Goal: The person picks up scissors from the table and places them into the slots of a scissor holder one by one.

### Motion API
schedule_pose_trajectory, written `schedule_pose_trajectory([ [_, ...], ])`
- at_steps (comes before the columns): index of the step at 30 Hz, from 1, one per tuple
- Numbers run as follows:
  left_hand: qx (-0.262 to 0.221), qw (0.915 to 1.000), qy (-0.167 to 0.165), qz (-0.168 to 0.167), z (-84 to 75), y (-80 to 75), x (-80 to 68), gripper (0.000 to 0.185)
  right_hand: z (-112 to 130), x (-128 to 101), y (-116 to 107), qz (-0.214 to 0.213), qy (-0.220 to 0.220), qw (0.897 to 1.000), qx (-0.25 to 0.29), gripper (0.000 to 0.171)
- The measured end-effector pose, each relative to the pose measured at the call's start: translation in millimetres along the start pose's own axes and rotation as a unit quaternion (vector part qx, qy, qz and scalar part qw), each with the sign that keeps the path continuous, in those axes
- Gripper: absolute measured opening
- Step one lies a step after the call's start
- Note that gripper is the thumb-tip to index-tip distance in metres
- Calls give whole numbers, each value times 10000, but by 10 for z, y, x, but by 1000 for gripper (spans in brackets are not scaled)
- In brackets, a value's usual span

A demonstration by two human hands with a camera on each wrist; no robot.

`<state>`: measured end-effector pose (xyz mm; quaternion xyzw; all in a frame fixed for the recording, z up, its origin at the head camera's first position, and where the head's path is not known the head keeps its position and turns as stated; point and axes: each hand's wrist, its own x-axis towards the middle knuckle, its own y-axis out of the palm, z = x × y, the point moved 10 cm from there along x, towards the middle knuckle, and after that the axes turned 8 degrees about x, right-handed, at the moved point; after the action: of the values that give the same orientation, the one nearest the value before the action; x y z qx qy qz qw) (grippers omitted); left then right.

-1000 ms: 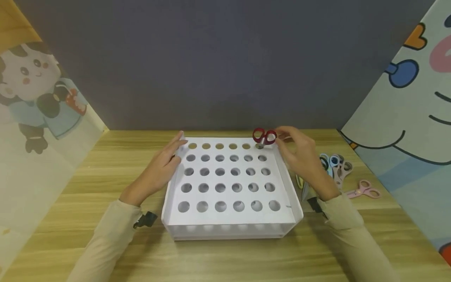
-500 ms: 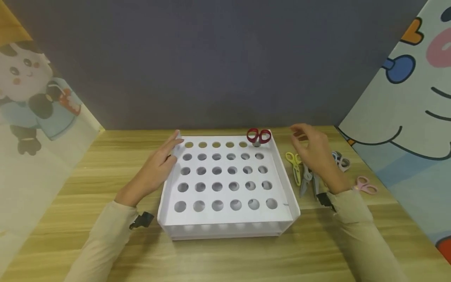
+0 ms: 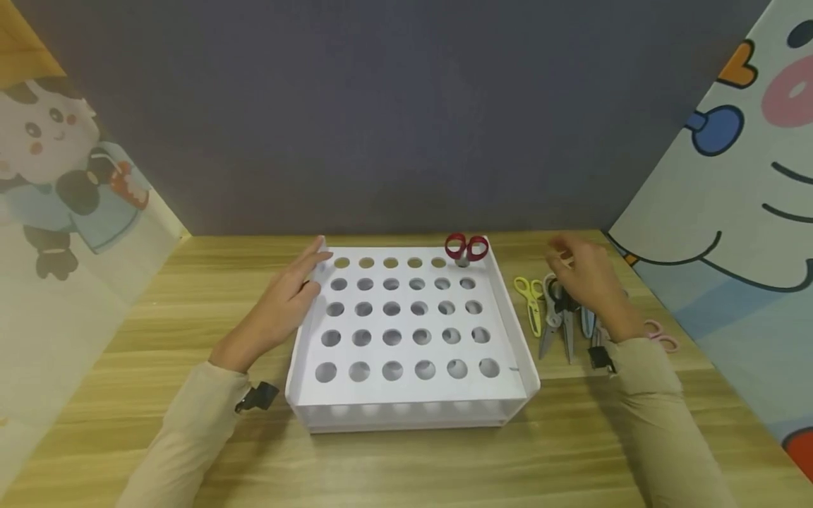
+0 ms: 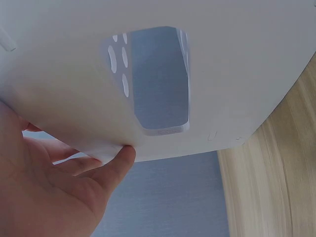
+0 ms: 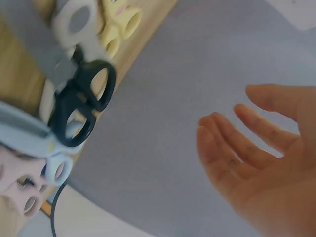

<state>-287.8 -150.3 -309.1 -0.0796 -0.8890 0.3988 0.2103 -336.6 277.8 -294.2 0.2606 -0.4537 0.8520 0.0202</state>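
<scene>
A white rack with rows of round holes sits on the wooden table. Red-handled scissors stand in its far right corner hole. My left hand rests with straight fingers against the rack's far left wall. My right hand hovers open over a pile of scissors to the right of the rack, holding nothing. The pile includes yellow scissors, black-handled scissors, grey scissors and pale blue ones.
Pink scissors lie further right near the cartoon-printed side panel. Another printed panel closes the left side, and a dark wall stands behind the table.
My right hand has let go of the red scissors, now standing in the rack, and has moved right over the scissors pile. The left hand has stayed put.
</scene>
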Motion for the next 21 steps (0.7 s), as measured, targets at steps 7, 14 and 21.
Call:
schedule_pose_trajectory([
  [7,-39,10000,-54,-3,-5,-12,-1,47,-260,-46,47,604,499,9966,-261,37],
  [14,1,9999,-108,-20,7,-15,-16,47,-484,-104,160,1314,1022,9845,-553,47],
  [21,97,9999,-56,-37,-13,-25,-14,48,-690,-218,289,1975,1505,9658,-746,60],
])
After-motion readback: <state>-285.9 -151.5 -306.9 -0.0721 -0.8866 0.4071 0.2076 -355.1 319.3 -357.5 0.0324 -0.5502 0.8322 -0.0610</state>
